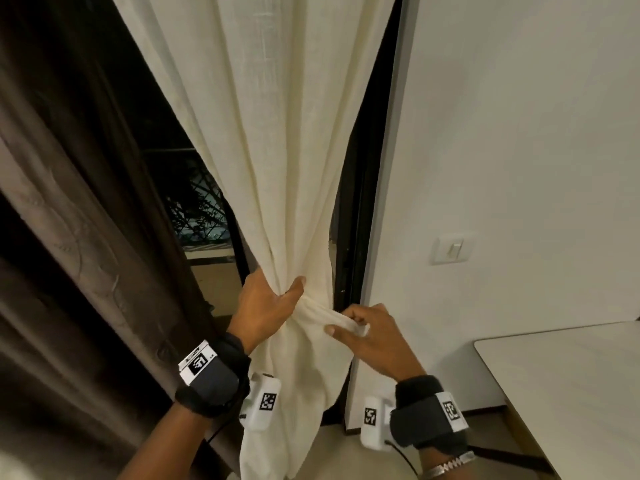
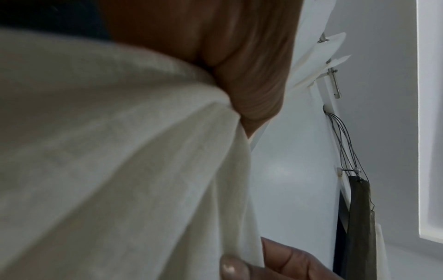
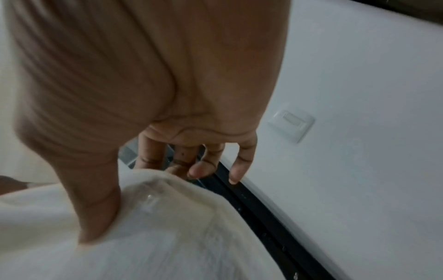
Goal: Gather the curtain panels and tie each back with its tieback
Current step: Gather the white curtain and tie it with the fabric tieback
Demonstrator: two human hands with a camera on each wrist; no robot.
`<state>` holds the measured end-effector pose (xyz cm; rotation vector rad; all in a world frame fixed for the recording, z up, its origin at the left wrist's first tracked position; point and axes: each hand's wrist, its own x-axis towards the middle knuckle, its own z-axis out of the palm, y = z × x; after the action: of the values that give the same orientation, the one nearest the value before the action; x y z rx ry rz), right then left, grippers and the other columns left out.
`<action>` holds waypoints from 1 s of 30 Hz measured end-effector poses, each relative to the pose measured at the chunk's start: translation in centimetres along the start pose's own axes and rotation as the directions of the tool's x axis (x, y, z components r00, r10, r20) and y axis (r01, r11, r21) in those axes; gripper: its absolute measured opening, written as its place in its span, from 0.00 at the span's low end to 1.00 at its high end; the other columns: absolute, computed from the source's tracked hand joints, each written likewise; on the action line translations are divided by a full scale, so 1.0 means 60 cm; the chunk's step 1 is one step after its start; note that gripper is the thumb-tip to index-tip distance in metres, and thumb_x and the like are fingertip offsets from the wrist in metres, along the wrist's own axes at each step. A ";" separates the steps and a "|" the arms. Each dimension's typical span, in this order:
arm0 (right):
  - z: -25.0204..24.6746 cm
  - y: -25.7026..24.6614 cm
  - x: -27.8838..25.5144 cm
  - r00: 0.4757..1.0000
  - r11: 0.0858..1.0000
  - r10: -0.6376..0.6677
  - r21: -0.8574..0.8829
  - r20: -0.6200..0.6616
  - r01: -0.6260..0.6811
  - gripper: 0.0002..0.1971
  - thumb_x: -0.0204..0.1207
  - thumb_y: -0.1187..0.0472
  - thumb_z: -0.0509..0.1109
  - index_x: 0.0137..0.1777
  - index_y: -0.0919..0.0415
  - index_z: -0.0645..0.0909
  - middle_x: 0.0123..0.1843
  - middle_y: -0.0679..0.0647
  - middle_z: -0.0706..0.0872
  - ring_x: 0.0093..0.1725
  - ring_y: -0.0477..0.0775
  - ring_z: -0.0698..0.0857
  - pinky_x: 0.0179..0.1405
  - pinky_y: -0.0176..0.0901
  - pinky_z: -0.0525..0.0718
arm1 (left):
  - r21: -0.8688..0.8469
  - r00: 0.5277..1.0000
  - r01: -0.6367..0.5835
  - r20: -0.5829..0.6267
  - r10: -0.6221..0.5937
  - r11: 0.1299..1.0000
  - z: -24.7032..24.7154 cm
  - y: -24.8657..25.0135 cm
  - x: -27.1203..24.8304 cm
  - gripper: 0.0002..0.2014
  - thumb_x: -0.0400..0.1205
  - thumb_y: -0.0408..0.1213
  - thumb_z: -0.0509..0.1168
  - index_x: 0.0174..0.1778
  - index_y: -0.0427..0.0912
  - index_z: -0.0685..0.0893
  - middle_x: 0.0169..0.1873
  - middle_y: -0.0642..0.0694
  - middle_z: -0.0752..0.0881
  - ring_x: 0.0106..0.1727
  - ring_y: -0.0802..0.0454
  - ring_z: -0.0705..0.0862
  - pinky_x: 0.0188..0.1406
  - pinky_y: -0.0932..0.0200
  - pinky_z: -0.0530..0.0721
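The one cream curtain (image 1: 277,168) is being squeezed by our left hand (image 1: 266,306) while our right hand (image 1: 367,337) is pinching its one cloth tieback (image 1: 332,318) beside one brown curtain (image 1: 69,202).

Both forearms reach forward, each wearing a dark wrist strap with white tagged camera blocks. The left hand (image 1: 268,306) is raised slightly higher, its fingers curled out of sight and thumb wrapped forward in a grip. The right hand (image 1: 369,336), just beside it, pinches between thumb and fingers, knuckles up.
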<state>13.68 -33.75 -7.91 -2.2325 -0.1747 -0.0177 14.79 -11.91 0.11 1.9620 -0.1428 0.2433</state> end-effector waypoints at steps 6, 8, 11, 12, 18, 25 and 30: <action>-0.052 -0.001 -0.016 0.990 0.987 -0.135 -0.091 -0.034 0.131 0.12 0.74 0.39 0.83 0.46 0.39 0.84 0.57 0.34 0.85 0.67 0.42 0.73 0.65 0.47 0.71 | -0.069 0.994 -0.101 0.043 0.104 0.993 -0.003 0.031 -0.034 0.28 0.84 0.32 0.77 0.61 0.71 0.73 0.53 0.79 0.86 0.55 0.84 0.84 0.51 0.85 0.79; -0.068 -0.017 -0.035 0.975 0.973 -0.214 0.075 -0.067 0.218 0.11 0.72 0.44 0.85 0.41 0.41 0.85 0.60 0.36 0.88 0.70 0.40 0.79 0.70 0.39 0.76 | -0.062 0.983 -0.182 -0.001 0.183 0.981 -0.027 0.040 -0.039 0.31 0.82 0.22 0.76 0.59 0.68 0.77 0.49 0.88 0.85 0.54 0.89 0.83 0.50 0.86 0.79; -0.078 -0.042 -0.035 0.977 0.922 -0.193 0.323 -0.094 0.214 0.13 0.76 0.49 0.84 0.39 0.55 0.87 0.48 0.49 0.91 0.53 0.51 0.90 0.56 0.39 0.84 | -0.017 0.959 -0.273 -0.078 0.271 0.962 -0.051 0.045 -0.020 0.19 0.80 0.22 0.74 0.48 0.56 0.86 0.47 0.89 0.85 0.51 0.87 0.84 0.50 0.83 0.81; -0.071 -0.043 -0.028 0.983 0.937 -0.170 0.298 -0.064 0.181 0.16 0.77 0.47 0.83 0.39 0.58 0.86 0.44 0.52 0.90 0.49 0.51 0.89 0.51 0.39 0.84 | 0.008 0.952 -0.282 -0.123 0.281 0.959 -0.047 0.042 -0.011 0.18 0.81 0.23 0.73 0.48 0.56 0.86 0.47 0.86 0.85 0.49 0.88 0.83 0.49 0.82 0.80; -0.023 0.029 -0.014 0.994 0.994 -0.100 -0.042 0.032 0.102 0.24 0.66 0.21 0.73 0.47 0.39 0.88 0.50 0.44 0.82 0.56 0.44 0.77 0.58 0.41 0.77 | -0.021 0.987 -0.073 -0.148 0.069 0.997 -0.001 0.008 -0.014 0.18 0.88 0.34 0.72 0.74 0.43 0.81 0.61 0.51 0.84 0.68 0.50 0.84 0.65 0.60 0.81; -0.046 0.032 -0.023 0.998 0.998 -0.046 -0.053 -0.041 0.043 0.12 0.76 0.42 0.83 0.47 0.44 0.83 0.43 0.38 0.86 0.43 0.37 0.85 0.42 0.27 0.79 | 0.080 0.988 -0.019 -0.153 0.031 0.997 0.016 -0.002 -0.001 0.21 0.87 0.42 0.73 0.75 0.37 0.84 0.66 0.41 0.90 0.69 0.39 0.89 0.69 0.41 0.89; -0.044 0.031 -0.025 0.997 0.959 0.035 -0.277 -0.065 -0.051 0.17 0.79 0.37 0.78 0.55 0.48 0.83 0.35 0.41 0.85 0.35 0.41 0.84 0.38 0.32 0.79 | 0.063 0.976 0.010 -0.218 0.004 0.998 0.019 -0.013 0.014 0.19 0.88 0.41 0.72 0.72 0.37 0.86 0.65 0.40 0.91 0.68 0.38 0.89 0.70 0.39 0.89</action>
<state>12.59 -37.14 -7.84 -2.5136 -0.0953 -0.0898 15.88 -12.63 -0.82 1.9833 0.0110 0.4639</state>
